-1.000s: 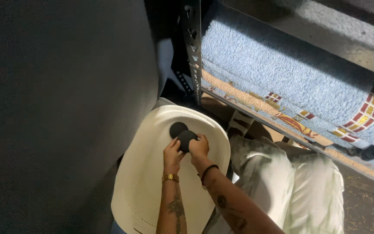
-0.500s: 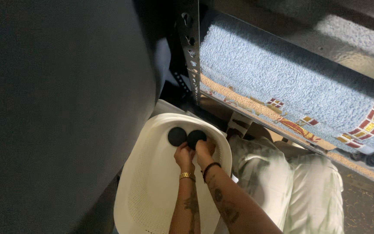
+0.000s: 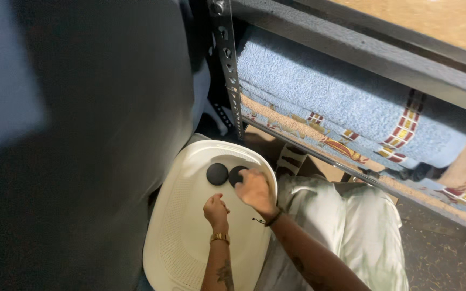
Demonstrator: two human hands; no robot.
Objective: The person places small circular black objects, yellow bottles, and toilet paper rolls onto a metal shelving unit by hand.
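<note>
Two flat black round pads sit side by side near the top of a cream plastic seat [image 3: 190, 237] with perforated texture. The right hand [image 3: 255, 189] presses fingers flat on the right pad [image 3: 236, 173]; the left pad [image 3: 217, 174] lies bare. The left hand [image 3: 215, 210], loosely curled, seemingly holds nothing.

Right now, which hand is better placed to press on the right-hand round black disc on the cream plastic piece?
The right hand: its fingers already lie on that round black disc, while the left hand is curled lower on the cream plastic piece, off both discs.
</note>
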